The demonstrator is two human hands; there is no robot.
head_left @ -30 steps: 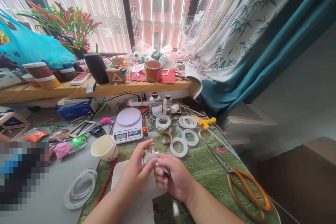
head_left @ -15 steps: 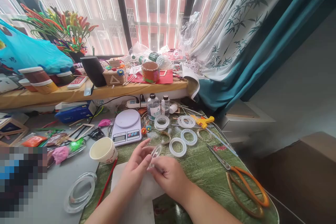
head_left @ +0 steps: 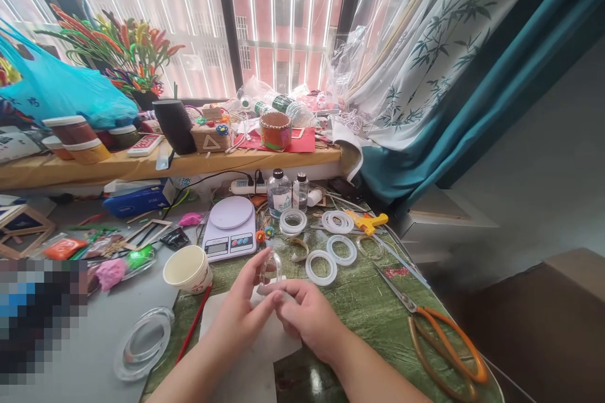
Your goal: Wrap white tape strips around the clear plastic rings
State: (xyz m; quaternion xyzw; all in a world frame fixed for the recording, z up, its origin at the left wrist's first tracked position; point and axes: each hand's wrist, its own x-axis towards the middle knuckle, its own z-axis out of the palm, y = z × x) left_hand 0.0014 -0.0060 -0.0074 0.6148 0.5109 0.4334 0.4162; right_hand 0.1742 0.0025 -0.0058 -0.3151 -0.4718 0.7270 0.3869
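A clear ring (head_left: pixel 271 266) is held upright over a white paper sheet (head_left: pixel 265 352) on the green tabletop. My left hand (head_left: pixel 246 305) grips its left side, index finger raised along the rim. My right hand (head_left: pixel 307 315) is closed near the ring's lower edge, its thumb meeting my left thumb; a small pale piece may be pinched there, too small to tell. Beyond the hands lie white ring molds (head_left: pixel 321 267), (head_left: pixel 341 250), with more stacked behind (head_left: pixel 292 222). A kitchen scale (head_left: pixel 230 227) stands behind my left hand.
Orange-handled scissors (head_left: pixel 444 340) lie at the right, near a yellow glue gun (head_left: pixel 367 221). At the left are a paper cup (head_left: pixel 188 269), a red pencil (head_left: pixel 193 324) and larger clear rings (head_left: pixel 144 343). Two bottles (head_left: pixel 279 194) stand at the back.
The clear ring has turned to face the camera more and shifted slightly left. My right fingers have moved up around its lower edge, and the thumbs now meet. The view has shifted slightly.
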